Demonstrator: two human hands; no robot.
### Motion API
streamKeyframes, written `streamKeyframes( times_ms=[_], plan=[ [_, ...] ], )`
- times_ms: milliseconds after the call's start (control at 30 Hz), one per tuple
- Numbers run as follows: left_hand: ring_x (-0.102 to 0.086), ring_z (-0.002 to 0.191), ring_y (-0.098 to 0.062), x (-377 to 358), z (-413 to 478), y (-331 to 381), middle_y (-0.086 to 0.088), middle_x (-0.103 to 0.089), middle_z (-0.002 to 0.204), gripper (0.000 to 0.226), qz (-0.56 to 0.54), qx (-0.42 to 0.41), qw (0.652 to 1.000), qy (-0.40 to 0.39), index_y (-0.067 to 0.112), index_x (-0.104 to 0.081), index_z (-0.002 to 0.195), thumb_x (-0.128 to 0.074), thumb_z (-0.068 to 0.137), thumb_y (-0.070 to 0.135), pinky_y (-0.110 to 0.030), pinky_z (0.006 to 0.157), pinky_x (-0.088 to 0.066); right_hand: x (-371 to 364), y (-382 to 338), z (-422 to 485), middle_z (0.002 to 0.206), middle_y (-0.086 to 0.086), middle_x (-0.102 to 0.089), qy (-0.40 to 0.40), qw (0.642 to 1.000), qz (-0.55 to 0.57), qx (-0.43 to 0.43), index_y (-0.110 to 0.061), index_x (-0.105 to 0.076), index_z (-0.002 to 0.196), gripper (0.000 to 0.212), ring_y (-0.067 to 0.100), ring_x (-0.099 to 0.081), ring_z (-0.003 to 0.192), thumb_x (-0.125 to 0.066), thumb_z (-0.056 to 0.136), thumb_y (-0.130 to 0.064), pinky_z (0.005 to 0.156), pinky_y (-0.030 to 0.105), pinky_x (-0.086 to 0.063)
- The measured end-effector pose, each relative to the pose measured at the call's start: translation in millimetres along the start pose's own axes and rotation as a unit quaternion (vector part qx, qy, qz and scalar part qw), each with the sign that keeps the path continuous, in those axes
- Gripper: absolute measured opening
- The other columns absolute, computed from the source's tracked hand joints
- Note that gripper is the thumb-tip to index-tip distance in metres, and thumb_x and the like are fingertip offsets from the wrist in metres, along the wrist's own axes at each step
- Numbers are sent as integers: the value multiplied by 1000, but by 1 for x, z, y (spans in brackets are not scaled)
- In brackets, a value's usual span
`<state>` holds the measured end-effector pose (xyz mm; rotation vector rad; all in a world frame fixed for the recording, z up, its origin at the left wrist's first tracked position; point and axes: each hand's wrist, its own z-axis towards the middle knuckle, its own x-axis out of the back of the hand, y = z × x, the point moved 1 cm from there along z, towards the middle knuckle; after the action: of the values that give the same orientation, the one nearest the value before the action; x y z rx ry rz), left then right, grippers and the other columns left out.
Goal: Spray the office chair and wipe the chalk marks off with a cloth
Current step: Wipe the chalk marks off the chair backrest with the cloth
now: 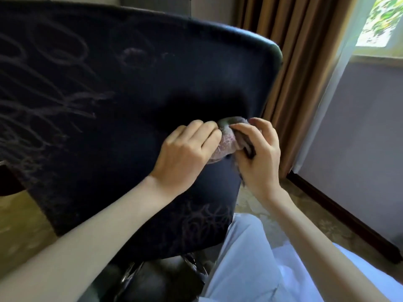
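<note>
I had the left grip [185,153] and right grip [259,155] both pinching the cloth [226,144] near the chair [152,83] back's right edge. The big chalk loops [54,101] lay well left, on the left grip's side, with a scribble [202,221] below. I reckoned leftward next.

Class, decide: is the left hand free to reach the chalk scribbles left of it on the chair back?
Probably yes: nothing blocks the left hand from the chalk scribbles, though it grips the cloth.
</note>
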<state>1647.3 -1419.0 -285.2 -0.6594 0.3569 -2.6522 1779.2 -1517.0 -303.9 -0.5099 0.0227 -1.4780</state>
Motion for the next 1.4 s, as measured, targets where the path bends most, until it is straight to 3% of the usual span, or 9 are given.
streamKeyframes(
  times_ms=[167, 367, 567, 700, 900, 1033, 1100, 1233, 1400],
  plan=[
    [-64, 94, -26, 53, 50, -30, -7, -69, 106, 41, 46, 1, 998, 54, 6, -69, 104, -28, 100, 5, -34, 76, -49, 14, -46, 60, 115, 16, -58, 58, 996, 4, 70, -10, -69, 112, 37, 30, -53, 104, -64, 77, 2, 94, 30, -42],
    [-64, 95, -28, 64, 48, -43, -9, -68, 107, 30, 80, -13, 993, 83, 6, -69, 106, -40, 99, 2, -36, 78, -49, 7, -60, 64, 121, 16, -56, 67, 994, 8, 90, -11, -69, 113, 40, 30, -52, 106, -64, 76, 2, 97, 24, -38],
    [-65, 94, -25, 20, -19, -29, -8, -68, 109, 26, 68, 12, 997, 25, 9, -70, 109, -49, 95, 1, -33, 72, -52, -24, -27, 9, 120, 12, -56, -2, 998, -12, 57, -11, -70, 111, 47, 32, -53, 100, -65, 68, 10, 95, 14, -33],
    [-65, 95, -23, -10, -77, -9, -6, -68, 109, 25, 48, 14, 999, -20, 11, -70, 110, -53, 94, 3, -30, 77, -52, -44, -3, -50, 119, 8, -54, -56, 998, -17, 32, -10, -69, 110, 46, 30, -52, 100, -65, 68, 9, 95, 19, -35],
    [-64, 98, -19, -52, -155, 21, -3, -69, 109, 31, 10, 21, 996, -84, 14, -72, 107, -43, 98, 6, -30, 77, -54, -73, 30, -137, 119, 4, -55, -138, 988, -19, -71, -15, -66, 109, 61, 26, -52, 101, -73, 56, 14, 96, 14, -32],
    [-64, 94, -19, -67, -187, 35, -3, -71, 104, 32, -13, 22, 995, -101, 14, -74, 99, -45, 94, 3, -29, 75, -54, -90, 42, -181, 118, -2, -53, -209, 966, -27, -152, -22, -63, 106, 76, 25, -53, 98, -70, 41, 15, 86, 25, -41],
    [-66, 89, -18, -69, -192, 39, -2, -71, 99, 27, -26, 23, 993, -113, 14, -74, 95, -50, 88, 3, -29, 72, -55, -93, 44, -192, 117, -5, -52, -233, 957, -22, -171, -23, -64, 105, 73, 25, -54, 96, -72, 41, 12, 83, 22, -39],
    [-64, 79, -19, -66, -183, 37, -1, -67, 88, 22, -47, 29, 991, -125, 14, -71, 90, -52, 87, 2, -31, 67, -54, -89, 38, -192, 116, -5, -49, -198, 965, -10, -170, -23, -63, 107, 62, 24, -53, 96, -68, 53, 7, 81, 25, -41],
    [-62, 81, -18, -46, -142, 26, 1, -65, 89, 18, -36, 39, 994, -99, 17, -69, 90, -56, 91, 5, -31, 67, -52, -74, 19, -149, 115, 1, -51, -107, 983, 5, -148, -13, -69, 105, 52, 27, -54, 99, -54, 58, 4, 82, 29, -43]
  ],
)
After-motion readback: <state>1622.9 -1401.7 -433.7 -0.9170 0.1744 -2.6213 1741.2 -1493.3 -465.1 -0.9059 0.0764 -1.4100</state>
